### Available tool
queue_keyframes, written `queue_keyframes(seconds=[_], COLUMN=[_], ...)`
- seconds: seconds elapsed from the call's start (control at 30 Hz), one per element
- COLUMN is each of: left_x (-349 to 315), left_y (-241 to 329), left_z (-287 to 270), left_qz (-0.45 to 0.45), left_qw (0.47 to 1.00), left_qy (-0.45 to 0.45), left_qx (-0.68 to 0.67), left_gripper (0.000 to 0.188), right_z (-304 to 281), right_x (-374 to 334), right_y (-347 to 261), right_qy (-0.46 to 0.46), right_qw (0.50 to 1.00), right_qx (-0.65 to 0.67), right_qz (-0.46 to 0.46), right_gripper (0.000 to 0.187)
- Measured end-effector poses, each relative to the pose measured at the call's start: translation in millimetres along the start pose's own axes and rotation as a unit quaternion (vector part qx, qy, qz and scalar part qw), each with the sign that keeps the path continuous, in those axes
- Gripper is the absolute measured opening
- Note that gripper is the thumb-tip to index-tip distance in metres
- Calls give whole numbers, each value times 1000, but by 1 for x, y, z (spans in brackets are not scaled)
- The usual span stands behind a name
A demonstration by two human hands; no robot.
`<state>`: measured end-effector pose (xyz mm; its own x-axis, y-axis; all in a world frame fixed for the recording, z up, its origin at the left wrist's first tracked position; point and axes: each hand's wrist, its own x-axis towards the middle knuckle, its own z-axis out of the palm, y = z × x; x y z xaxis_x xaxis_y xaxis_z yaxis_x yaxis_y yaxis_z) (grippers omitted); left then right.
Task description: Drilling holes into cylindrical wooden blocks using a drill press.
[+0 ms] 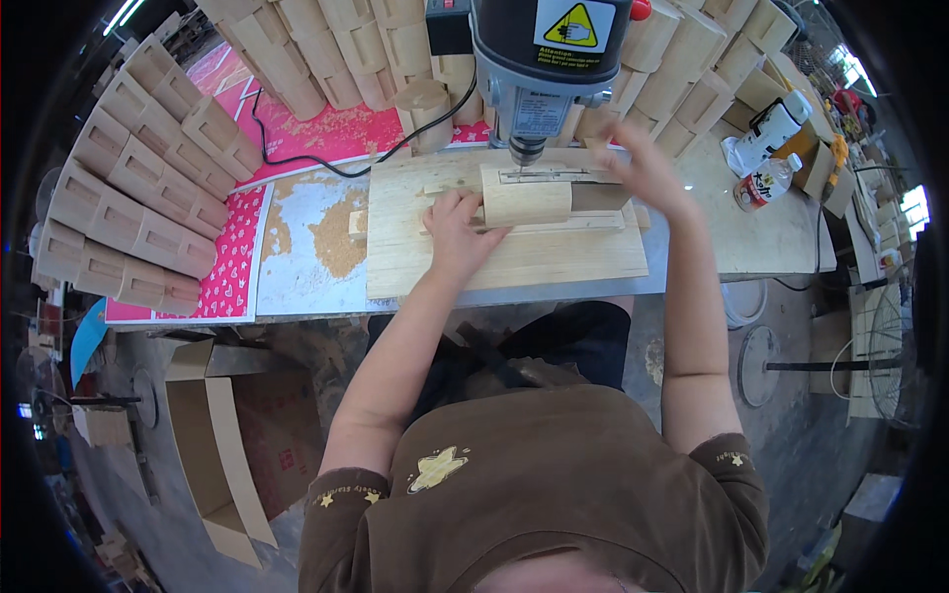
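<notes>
My left hand (458, 235) grips the left end of a pale, rounded wooden block (529, 205), thumb along its near side and fingers curled by its end. The block lies in a wooden jig (601, 221) fixed on a flat board (415, 272). A narrow dark-edged strip (554, 178) runs along the block's far top side. Right above hangs the chuck (526, 150) of a drill press (554, 69). My right hand (643, 170) is raised at the right of the drill, smeared by motion, so its fingers cannot be made out.
Stacked wooden blocks with recesses (148, 188) stand at the left, and more rise behind the drill. A black cable (326, 166) crosses the pink sheet. Sawdust (336, 242) lies left of the board. Bottles (766, 183) stand at the right; an open carton (222, 445) is on the floor.
</notes>
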<state>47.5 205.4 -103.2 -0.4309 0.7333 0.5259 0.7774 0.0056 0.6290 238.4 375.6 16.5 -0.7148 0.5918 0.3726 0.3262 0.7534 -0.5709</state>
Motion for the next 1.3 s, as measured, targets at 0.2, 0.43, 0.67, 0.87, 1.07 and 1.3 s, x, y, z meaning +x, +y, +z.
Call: queue_keyframes(seconds=[0.2, 0.43, 0.67, 0.87, 1.07, 1.3], left_x=[-2, 26, 73, 158, 245, 290], left_y=[-18, -51, -55, -86, -138, -180], left_z=[-63, -233, -325, -374, -371, -369], left_qz=[42, -188, -119, -28, -108, -153], left_qw=[999, 975, 977, 911, 850, 837], left_qy=[-23, -61, 17, 58, 92, 128], left_qx=[-16, -100, 179, 407, 507, 509], left_gripper=[43, 38, 41, 42, 36, 32], right_z=[20, 15, 37, 44, 40, 43], right_x=[-55, -90, -96, -89, -94, -96], right_y=[11, -9, -20, -18, -23, -33], right_qy=[-83, -89, -115, -91, -77, -60], right_qw=[995, 993, 970, 957, 965, 956], right_qx=[-33, 54, 200, 257, 228, 244], right_qz=[-32, 62, 77, 96, 101, 151], right_gripper=[31, 28, 22, 21, 22, 22])
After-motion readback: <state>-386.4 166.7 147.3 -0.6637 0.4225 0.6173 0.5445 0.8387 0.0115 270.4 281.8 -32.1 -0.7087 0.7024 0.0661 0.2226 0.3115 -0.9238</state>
